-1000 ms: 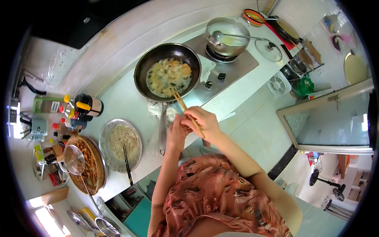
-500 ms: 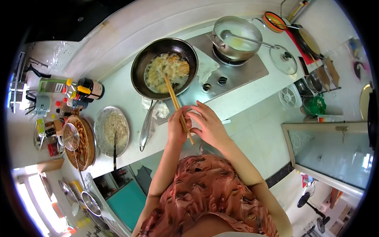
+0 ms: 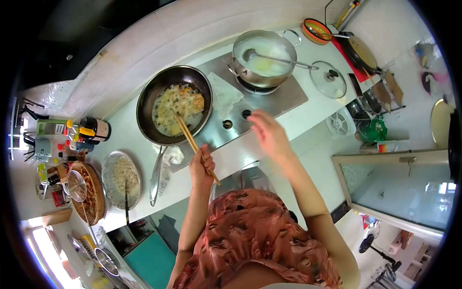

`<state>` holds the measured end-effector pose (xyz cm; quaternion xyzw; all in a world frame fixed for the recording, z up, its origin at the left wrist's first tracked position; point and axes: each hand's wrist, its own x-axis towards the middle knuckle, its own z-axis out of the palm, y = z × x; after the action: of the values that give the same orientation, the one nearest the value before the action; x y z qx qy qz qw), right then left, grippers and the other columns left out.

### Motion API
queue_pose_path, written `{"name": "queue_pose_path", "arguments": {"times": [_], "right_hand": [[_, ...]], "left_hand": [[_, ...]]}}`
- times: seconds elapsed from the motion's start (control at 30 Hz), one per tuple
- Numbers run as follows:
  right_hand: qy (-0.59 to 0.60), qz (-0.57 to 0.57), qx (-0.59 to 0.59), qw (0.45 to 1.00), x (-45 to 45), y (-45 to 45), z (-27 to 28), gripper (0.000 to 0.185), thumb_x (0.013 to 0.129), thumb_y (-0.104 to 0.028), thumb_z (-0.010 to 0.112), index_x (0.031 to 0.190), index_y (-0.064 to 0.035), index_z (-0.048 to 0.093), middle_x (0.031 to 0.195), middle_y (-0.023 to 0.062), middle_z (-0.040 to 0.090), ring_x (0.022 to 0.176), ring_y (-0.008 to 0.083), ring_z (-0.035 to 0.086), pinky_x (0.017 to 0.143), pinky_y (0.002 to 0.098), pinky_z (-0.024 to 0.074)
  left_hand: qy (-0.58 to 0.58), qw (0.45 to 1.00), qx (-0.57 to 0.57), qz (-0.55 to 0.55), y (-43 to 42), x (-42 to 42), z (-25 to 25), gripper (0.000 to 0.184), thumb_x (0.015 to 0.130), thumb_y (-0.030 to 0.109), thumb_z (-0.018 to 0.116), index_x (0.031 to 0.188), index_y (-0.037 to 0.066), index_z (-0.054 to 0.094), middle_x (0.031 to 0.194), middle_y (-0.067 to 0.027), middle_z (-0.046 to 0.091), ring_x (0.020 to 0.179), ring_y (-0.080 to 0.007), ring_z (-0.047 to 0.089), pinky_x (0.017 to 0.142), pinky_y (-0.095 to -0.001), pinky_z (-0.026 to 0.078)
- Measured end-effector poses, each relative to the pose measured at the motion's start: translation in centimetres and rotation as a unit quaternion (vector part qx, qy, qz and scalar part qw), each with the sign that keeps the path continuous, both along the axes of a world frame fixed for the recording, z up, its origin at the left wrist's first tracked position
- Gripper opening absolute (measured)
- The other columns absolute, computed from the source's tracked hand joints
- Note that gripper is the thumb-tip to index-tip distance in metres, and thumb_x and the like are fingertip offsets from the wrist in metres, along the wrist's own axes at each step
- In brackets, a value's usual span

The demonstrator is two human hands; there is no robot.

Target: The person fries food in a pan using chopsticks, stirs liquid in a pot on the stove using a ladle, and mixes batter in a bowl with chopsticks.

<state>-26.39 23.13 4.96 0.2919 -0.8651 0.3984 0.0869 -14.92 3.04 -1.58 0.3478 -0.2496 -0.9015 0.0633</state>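
My left hand [image 3: 200,166] is wrapped round a pair of wooden chopsticks [image 3: 186,131]. Their tips are down in the bubbling oil of a dark frying pan [image 3: 142,103], beside pieces of golden frying food [image 3: 192,102]. The pan's metal handle [image 3: 156,180] points toward me, left of that hand. With nothing visible in it, my right hand [image 3: 269,137] is held out over the front edge of the steel stove [image 3: 286,98]. Its fingers are stretched out, slightly blurred, close to the right black knob [image 3: 246,114]; whether they touch it I cannot tell.
A steel pot [image 3: 264,78] with a ladle in whitish liquid stands on the right burner. Beside it lies a glass lid [image 3: 332,89]. At left are a metal bowl of batter [image 3: 136,192], a basket of brown pieces [image 3: 102,204] and several bottles [image 3: 98,130].
My right hand has left the chopsticks and moved right, toward the stove knobs. My left hand keeps hold of the chopsticks. The view has shifted, so the pan and pot sit lower and further left.
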Motion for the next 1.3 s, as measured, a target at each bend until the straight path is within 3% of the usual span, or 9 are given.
{"name": "queue_pose_path", "arguments": {"times": [0.1, 0.17, 0.27, 0.43, 0.6, 0.63, 0.83, 1.07, 1.3], "right_hand": [[0.033, -0.106, 0.026, 0.993, -7.0, 5.7, -1.1, 0.022, 0.078, -0.001, 0.058, 0.1, -0.0009, 0.058, 0.105, 0.0153, 0.057, 0.102, 0.0351, 0.055, 0.085, 0.0417, 0.0462], [0.182, -0.156, 0.134, 0.961, -12.5, 9.6, -1.2, 0.028, 0.079, -0.003, 0.059, 0.107, -0.0003, 0.056, 0.109, 0.0186, 0.055, 0.108, 0.0373, 0.051, 0.092, 0.0423, 0.0428], [0.228, -0.178, 0.298, 0.91, -18.3, 13.3, -1.4, 0.037, 0.08, -0.005, 0.059, 0.116, -0.0006, 0.05, 0.115, 0.0218, 0.052, 0.113, 0.0386, 0.048, 0.096, 0.0421, 0.0397], [-0.004, -0.007, 0.329, 0.944, -22.6, 15.4, -1.1, 0.048, 0.077, -0.015, 0.066, 0.119, -0.0031, 0.047, 0.103, 0.0134, 0.053, 0.11, 0.032, 0.048, 0.083, 0.0376, 0.0468], [0.19, 0.045, 0.344, 0.918, -20.9, 13.4, -1.6, 0.042, 0.077, -0.019, 0.066, 0.113, -0.0041, 0.051, 0.096, 0.0102, 0.052, 0.092, 0.0246, 0.053, 0.071, 0.0348, 0.0495], [0.315, 0.026, 0.247, 0.916, -20.1, 12.8, -1.2, 0.04, 0.077, -0.018, 0.067, 0.112, -0.0074, 0.053, 0.097, 0.0076, 0.051, 0.086, 0.0224, 0.053, 0.065, 0.0341, 0.0485], [-0.089, 0.237, 0.064, 0.965, -13.8, 8.7, -7.1, 0.023, 0.074, -0.008, 0.066, 0.097, -0.0033, 0.062, 0.088, 0.0098, 0.057, 0.074, 0.0269, 0.057, 0.064, 0.0354, 0.0465], [-0.148, 0.135, -0.027, 0.979, -13.1, 1.1, -17.1, 0.02, 0.069, -0.006, 0.071, 0.087, 0.0003, 0.066, 0.078, 0.0138, 0.057, 0.064, 0.0268, 0.058, 0.061, 0.0335, 0.048], [-0.17, 0.061, -0.045, 0.983, -11.7, -1.0, -18.0, 0.015, 0.065, -0.007, 0.073, 0.077, -0.0003, 0.066, 0.073, 0.0117, 0.056, 0.063, 0.0251, 0.058, 0.059, 0.0329, 0.0475]], "left_hand": [[-0.012, 0.999, -0.049, 0.019, 1.6, -1.0, 0.1, 0.022, 0.095, 0.017, 0.043, 0.105, 0.001, 0.055, 0.071, -0.0012, 0.046, 0.05, -0.0079, 0.036, 0.042, -0.0208, 0.029], [-0.024, 0.997, -0.067, 0.039, 2.8, -2.1, -0.1, 0.023, 0.095, 0.016, 0.043, 0.107, 0.0, 0.055, 0.072, -0.0019, 0.047, 0.052, -0.0085, 0.037, 0.043, -0.021, 0.029], [0.015, 0.996, -0.035, 0.083, 4.5, -3.8, -0.6, 0.024, 0.095, 0.017, 0.043, 0.107, 0.0, 0.054, 0.073, -0.0018, 0.047, 0.054, -0.0081, 0.038, 0.044, -0.0208, 0.03], [0.063, 0.986, -0.003, 0.153, 6.8, -6.0, -0.5, 0.028, 0.097, 0.018, 0.039, 0.114, -0.001, 0.05, 0.077, -0.0008, 0.047, 0.054, -0.0069, 0.037, 0.043, -0.0189, 0.032], [0.045, 0.981, -0.024, 0.189, 8.1, -7.0, 0.1, 0.027, 0.096, 0.016, 0.039, 0.112, -0.002, 0.051, 0.077, -0.0011, 0.047, 0.053, -0.0068, 0.038, 0.042, -0.019, 0.031], [0.038, 0.981, -0.034, 0.189, 8.0, -7.1, 0.0, 0.027, 0.096, 0.016, 0.039, 0.112, -0.002, 0.051, 0.076, -0.0012, 0.048, 0.053, -0.0068, 0.038, 0.042, -0.019, 0.031], [0.013, 0.98, -0.042, 0.196, 7.7, -7.2, -0.3, 0.026, 0.096, 0.014, 0.04, 0.113, -0.003, 0.049, 0.075, -0.0013, 0.047, 0.052, -0.0062, 0.037, 0.041, -0.0179, 0.031], [0.006, 0.981, -0.066, 0.18, 7.2, -6.7, -0.3, 0.026, 0.094, 0.013, 0.042, 0.11, -0.005, 0.051, 0.074, -0.0023, 0.05, 0.054, -0.0073, 0.04, 0.043, -0.0197, 0.032], [-0.015, 0.984, -0.071, 0.163, 6.3, -6.1, 0.3, 0.026, 0.094, 0.012, 0.043, 0.11, -0.006, 0.052, 0.073, -0.0028, 0.049, 0.054, -0.0079, 0.04, 0.044, -0.0204, 0.03]]}}
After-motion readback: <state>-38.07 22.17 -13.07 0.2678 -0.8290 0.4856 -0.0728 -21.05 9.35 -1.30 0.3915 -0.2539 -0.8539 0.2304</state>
